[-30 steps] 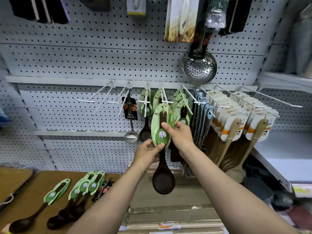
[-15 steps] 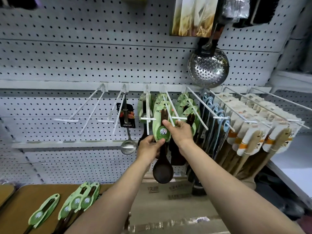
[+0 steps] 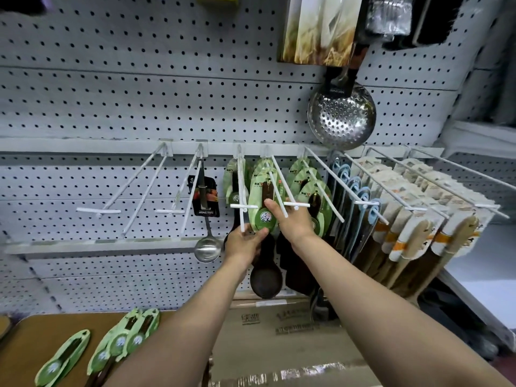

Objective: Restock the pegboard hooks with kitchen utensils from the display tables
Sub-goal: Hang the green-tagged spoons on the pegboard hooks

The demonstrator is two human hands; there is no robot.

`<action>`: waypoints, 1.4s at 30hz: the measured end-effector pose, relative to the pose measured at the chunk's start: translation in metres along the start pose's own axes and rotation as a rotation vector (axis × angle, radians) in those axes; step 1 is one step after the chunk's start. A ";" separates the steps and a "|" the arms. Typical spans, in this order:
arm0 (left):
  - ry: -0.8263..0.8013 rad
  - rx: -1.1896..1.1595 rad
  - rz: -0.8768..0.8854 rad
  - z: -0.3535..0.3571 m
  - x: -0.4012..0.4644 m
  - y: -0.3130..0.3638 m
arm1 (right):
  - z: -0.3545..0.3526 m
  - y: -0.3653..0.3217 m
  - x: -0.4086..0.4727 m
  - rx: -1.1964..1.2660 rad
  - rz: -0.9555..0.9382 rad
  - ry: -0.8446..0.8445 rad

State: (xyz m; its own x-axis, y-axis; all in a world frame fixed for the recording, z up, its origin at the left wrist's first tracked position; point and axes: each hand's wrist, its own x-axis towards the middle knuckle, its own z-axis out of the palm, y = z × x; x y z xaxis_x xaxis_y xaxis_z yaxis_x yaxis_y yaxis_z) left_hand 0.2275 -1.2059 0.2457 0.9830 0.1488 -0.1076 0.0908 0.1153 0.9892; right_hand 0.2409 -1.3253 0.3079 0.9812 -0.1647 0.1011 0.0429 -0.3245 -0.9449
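From the head camera, both hands reach up to the grey perforated pegboard (image 3: 139, 101), where white wire hooks (image 3: 275, 188) jut from a rail. The left hand (image 3: 245, 244) pinches the lower edge of the pale green card backing of a dark brown wooden spoon (image 3: 265, 208), thumb on the round green label and fingers curled behind. The right hand (image 3: 294, 222) grips the card's right side, its index finger laid straight up the card face and the other fingers curled behind. The card hangs against the hook with matching green carded spoons behind it, and the spoon's dark bowl hangs below the hands. To the left hangs a small steel ladle with a black card (image 3: 206, 219), beside two bare hooks. Upper right, a perforated steel skimmer (image 3: 342, 115) hangs from a higher peg. To the right, rows of pale wooden spatulas in cream sleeves (image 3: 418, 227) fill several hooks. On the brown tabletop (image 3: 33, 347), near its far edge at the lower left, lie more green carded spoons (image 3: 122, 342).
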 end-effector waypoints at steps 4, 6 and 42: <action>0.070 0.044 -0.010 -0.003 -0.018 0.007 | -0.004 -0.005 -0.015 -0.155 0.063 -0.095; 0.117 0.091 -0.001 -0.009 -0.033 0.010 | -0.010 -0.007 -0.030 -0.197 0.098 -0.138; 0.220 1.292 0.677 -0.427 -0.276 0.151 | 0.176 -0.195 -0.338 -0.889 -0.722 -0.172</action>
State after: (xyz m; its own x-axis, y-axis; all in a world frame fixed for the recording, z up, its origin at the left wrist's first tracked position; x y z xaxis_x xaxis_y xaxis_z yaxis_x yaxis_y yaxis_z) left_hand -0.0982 -0.8098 0.3818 0.8625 -0.0272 0.5053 -0.1733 -0.9541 0.2444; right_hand -0.0663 -1.0421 0.4028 0.7978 0.4328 0.4198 0.5232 -0.8430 -0.1252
